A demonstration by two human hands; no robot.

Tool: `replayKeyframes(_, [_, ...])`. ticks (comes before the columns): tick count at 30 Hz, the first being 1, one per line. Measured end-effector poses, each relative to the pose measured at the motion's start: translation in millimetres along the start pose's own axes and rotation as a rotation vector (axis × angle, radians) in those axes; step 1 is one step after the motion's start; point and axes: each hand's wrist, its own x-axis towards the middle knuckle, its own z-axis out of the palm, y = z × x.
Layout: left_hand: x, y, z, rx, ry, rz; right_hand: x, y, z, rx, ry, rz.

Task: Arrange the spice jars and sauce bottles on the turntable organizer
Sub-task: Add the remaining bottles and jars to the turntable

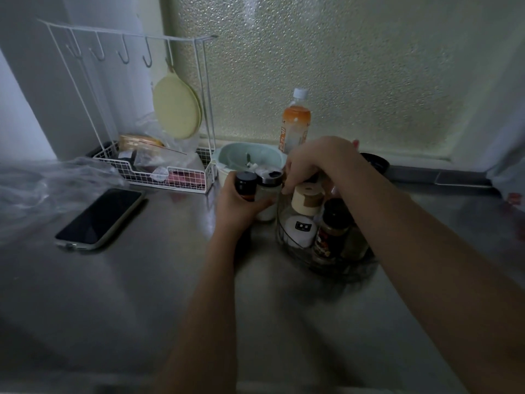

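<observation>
The left hand (241,207) hugs two jars (257,191). The right hand (315,163) curls on the turntable (287,223) rim. Glass breaks, so hold the middles

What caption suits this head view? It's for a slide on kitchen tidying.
Left hand grips two spice jars beside the turntable organizer while the right hand reaches in.

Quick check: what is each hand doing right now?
Left hand: closed around two jars, beside the turntable organizer.
Right hand: fingers curled over the organizer; grip unclear.
</observation>
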Motion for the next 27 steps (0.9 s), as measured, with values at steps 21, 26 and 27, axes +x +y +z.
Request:
replayKeyframes(21, [7.2,44.8,-10.2,-0.544,-0.001,-0.048,-22.3,26.1,-12.4,0.524,0.64,-0.237])
replayKeyframes(26, [-5.4,55.8,15.0,-0.477,-0.191,-0.099,-22.5,33.6,-13.5,0.345,0.557,-0.151])
replayKeyframes(27, [-7.0,54.9,19.0,-0.435,-0.234,-0.095,-20.0,35.4,-13.2,0.322,0.515,-0.122])
